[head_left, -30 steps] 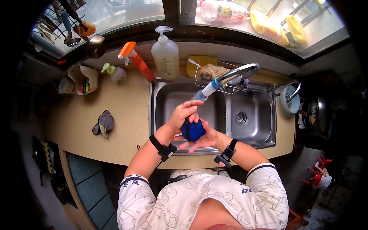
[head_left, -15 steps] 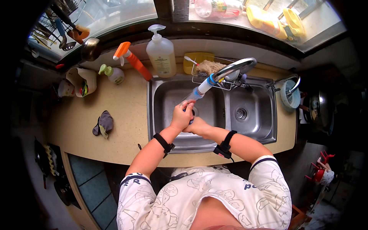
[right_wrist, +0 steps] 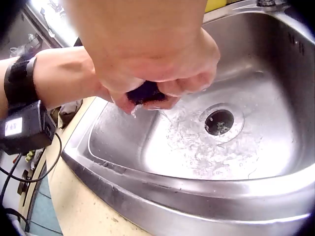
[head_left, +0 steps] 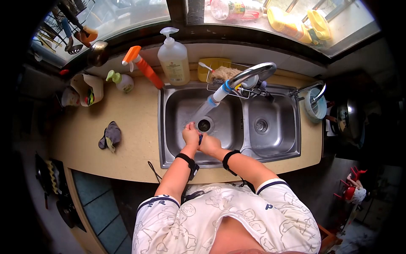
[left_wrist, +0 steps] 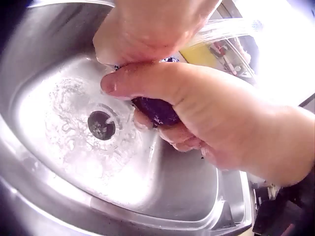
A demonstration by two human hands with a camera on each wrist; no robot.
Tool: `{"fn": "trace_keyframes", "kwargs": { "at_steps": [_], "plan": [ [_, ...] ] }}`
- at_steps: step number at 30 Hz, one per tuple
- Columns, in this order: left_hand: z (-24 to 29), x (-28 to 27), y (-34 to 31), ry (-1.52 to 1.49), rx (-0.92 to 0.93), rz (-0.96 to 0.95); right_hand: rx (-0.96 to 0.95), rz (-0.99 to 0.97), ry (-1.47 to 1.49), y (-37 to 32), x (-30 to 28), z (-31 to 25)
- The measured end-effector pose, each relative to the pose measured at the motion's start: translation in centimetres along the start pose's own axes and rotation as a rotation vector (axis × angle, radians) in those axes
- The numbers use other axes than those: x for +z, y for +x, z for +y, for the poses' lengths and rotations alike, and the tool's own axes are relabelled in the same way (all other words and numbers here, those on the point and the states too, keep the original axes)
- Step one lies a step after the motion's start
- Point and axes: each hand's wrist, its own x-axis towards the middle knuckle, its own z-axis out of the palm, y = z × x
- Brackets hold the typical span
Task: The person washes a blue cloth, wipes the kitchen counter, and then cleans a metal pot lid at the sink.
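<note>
Both hands are close together over the left sink basin (head_left: 224, 137), gripping a dark blue wet bundle (head_left: 200, 139) between them. The left hand (head_left: 191, 136) is curled round one end, at the top in the left wrist view. The right hand (head_left: 210, 144) has its fingers wrapped round the other end, and its thumb lies against the left hand in the left wrist view. Most of the bundle (left_wrist: 158, 111) is hidden by the fingers. Water runs from the faucet nozzle (head_left: 216, 97) towards the left hand, and rippling water covers the basin floor round the drain (right_wrist: 219, 122).
A pump bottle (head_left: 174, 63), an orange spray bottle (head_left: 148, 72) and a small green-topped bottle (head_left: 123, 82) stand behind the basin and to its left. A grey cloth (head_left: 113, 134) lies on the left counter. A wire rack (head_left: 230, 86) sits behind the curved faucet (head_left: 253, 72).
The hands, earlier spread round the blue bundle near the nozzle, have closed tightly round it and moved lower and slightly left in the head view. The head view has shifted a little.
</note>
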Motion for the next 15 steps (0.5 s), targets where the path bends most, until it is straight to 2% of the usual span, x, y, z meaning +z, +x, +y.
{"fn": "trace_keyframes", "kwargs": {
  "at_steps": [3, 7, 8, 9, 10, 12, 14, 15],
  "plan": [
    [0.3, 0.0, 0.0, -0.010, -0.034, 0.054, -0.056, 0.088, -0.054, 0.0, 0.6, 0.3],
    [2.7, 0.0, -1.1, 0.025, -0.143, 0.121, -0.104, 0.053, -0.095, -0.8, -0.9, 0.5],
    [2.4, -0.1, -0.7, 0.014, -0.135, 0.119, -0.227, 0.085, -0.057, -1.1, -1.1, 1.0],
    [1.7, -0.5, 0.1, -0.131, -0.171, 0.103, -0.353, 0.114, -0.021, -1.2, -1.4, 1.6],
    [1.8, -0.9, 0.2, -0.278, -0.204, 0.085, -0.367, 0.120, -0.033, -1.2, -2.0, 2.6],
    [1.8, -2.1, 0.2, -0.304, -0.179, 0.073, -0.304, 0.223, 0.293, -1.1, -3.3, 5.4],
    [1.4, -3.7, 0.3, -0.160, -0.160, 0.110, -0.049, 0.481, 0.482, 0.3, -5.1, 9.7],
    [1.6, -4.2, 0.0, -0.163, -0.154, 0.121, 0.140, 0.494, 0.364, 0.7, -8.3, 12.0]
  ]
}}
